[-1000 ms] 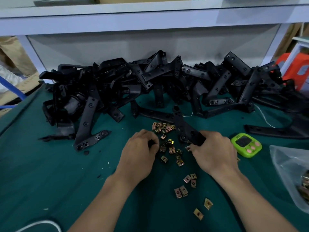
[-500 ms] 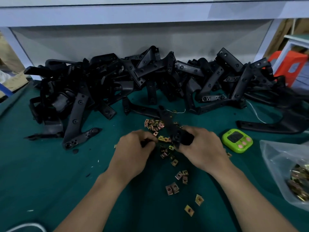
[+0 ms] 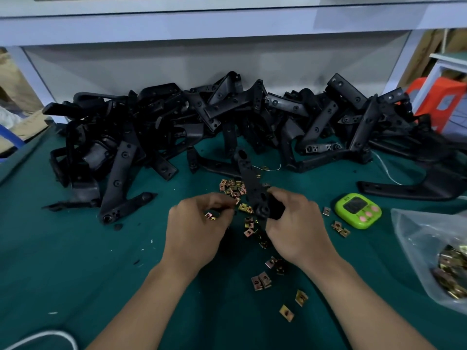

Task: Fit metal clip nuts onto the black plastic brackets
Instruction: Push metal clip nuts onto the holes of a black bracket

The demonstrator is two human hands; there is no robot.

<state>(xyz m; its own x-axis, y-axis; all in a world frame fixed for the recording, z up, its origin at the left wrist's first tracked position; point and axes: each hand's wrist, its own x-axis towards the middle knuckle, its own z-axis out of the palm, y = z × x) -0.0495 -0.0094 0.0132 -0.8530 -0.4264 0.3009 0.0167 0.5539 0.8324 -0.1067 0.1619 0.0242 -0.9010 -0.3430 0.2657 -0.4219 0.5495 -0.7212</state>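
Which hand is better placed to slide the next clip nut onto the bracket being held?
Left. The left hand pinches a clip nut right beside the black bracket, which the right hand grips and can steady.

Place: small assy workshop, one manual workstation.
Bench point(image 3: 75, 274): topped w/ dark green mat; white metal frame point(image 3: 227, 24) w/ a shelf runs over it.
Stock: big heap of near-identical black plastic brackets point(image 3: 222, 109) along the back of the bench, i.e. batch qty.
Fasteners: loose metal clip nuts point(image 3: 233, 186) scattered on the mat; more in a clear plastic bag point(image 3: 417, 236) at right.
Timing: green digital timer point(image 3: 357, 210) just beside the parts.
Handwork: left hand point(image 3: 194, 236) pinches one nut point(image 3: 209, 215), right hand point(image 3: 295, 228) grips one bracket point(image 3: 254, 188); bare-hand assy.
Surroundings: cardboard point(image 3: 15, 97) at left, orange plastic item point(image 3: 439, 97) at right beyond the bench.
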